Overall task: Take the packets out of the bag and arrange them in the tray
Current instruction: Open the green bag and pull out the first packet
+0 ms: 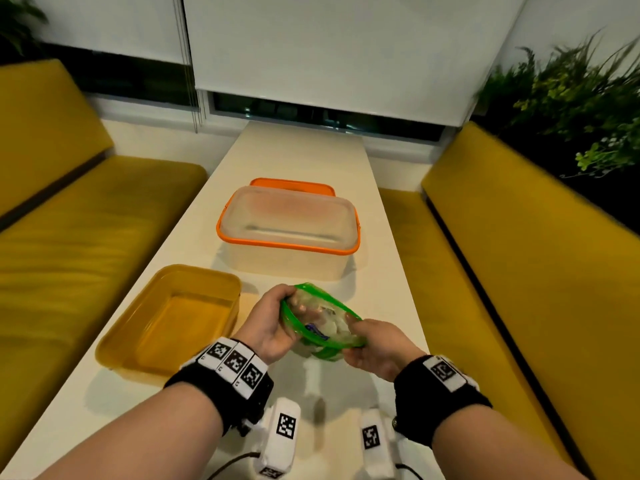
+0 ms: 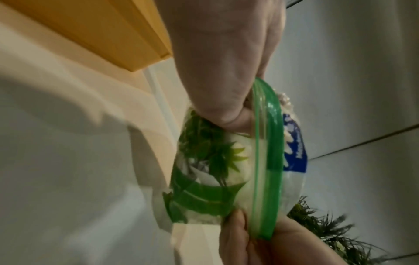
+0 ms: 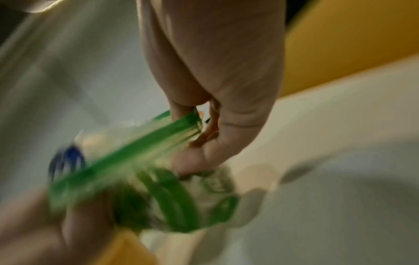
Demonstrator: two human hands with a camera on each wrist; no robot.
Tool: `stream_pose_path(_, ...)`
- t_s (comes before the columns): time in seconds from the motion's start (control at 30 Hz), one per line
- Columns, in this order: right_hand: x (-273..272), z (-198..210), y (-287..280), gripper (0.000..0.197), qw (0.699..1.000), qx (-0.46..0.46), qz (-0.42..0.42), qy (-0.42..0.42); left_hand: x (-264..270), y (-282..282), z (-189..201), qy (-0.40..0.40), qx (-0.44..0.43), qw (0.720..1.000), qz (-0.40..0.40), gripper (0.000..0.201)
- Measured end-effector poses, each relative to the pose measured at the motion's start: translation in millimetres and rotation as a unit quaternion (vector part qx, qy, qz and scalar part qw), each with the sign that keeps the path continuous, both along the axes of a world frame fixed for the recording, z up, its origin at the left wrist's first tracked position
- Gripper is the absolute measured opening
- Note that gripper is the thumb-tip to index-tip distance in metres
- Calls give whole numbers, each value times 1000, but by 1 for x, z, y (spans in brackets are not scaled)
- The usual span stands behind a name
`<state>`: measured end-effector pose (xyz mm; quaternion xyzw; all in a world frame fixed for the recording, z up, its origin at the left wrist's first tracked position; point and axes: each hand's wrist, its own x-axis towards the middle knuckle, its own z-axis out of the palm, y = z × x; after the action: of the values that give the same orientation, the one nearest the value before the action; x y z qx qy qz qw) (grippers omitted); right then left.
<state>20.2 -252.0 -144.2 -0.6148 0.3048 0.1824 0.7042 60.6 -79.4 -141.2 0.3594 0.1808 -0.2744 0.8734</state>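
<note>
Left hand (image 1: 273,327) grips one end of the bag's (image 1: 320,323) green zip rim, fingers curled over the edge with fingertips inside the mouth. Right hand (image 1: 372,348) pinches the opposite end of the same rim. Both hands hold the bag just above the surface (image 1: 381,271); whether its bottom touches is not clear. Rim is pulled into an open oval between the hands, likely so the mouth stays spread for reaching in.

Contents: pale packets (image 1: 334,323) visible through the clear plastic, at least one with a blue label (image 2: 294,143). Count cannot be told. Right wrist view is blurred; it confirms only thumb and fingers closed on the green strip.

Yellow tray (image 1: 166,320) sits just to the left of the left hand, open side up, nothing seen inside. Placement close to the bag keeps the transfer short. Beyond both hands stands a clear box with an orange rim (image 1: 289,230); an orange lid (image 1: 292,186) lies behind it. Neither is touched.

Judgement: opening step, no packet out yet. Next move probably needs one hand to release the rim and reach inside while the other keeps the mouth open; the limp bag may sag shut once one end is let go.
</note>
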Motion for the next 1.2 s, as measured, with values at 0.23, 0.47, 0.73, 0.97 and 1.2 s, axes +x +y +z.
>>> stream_pose_path(0.23, -2, 15, 4, 23, 972, 236, 1, -16, -15, 13, 1, 5, -27, 992, -120, 45)
stream_pose_path(0.47, 11, 11, 9, 34, 942, 317, -89, -67, -11, 14, -5, 39, -32, 995, -88, 38)
stream_pose_path(0.73, -5, 5, 22, 38, 973, 224, 48, 35, -9, 7, -21, -8, 198, 970, -142, 51)
stream_pose_path(0.97, 5, -7, 22, 30, 978, 202, -21, 44, -12, 4, -20, 25, 173, 979, -107, 51)
stream_pose_path(1.2, 11, -16, 18, 16, 979, 183, 13, 91, -9, 3, -13, 72, 149, 982, -88, 41)
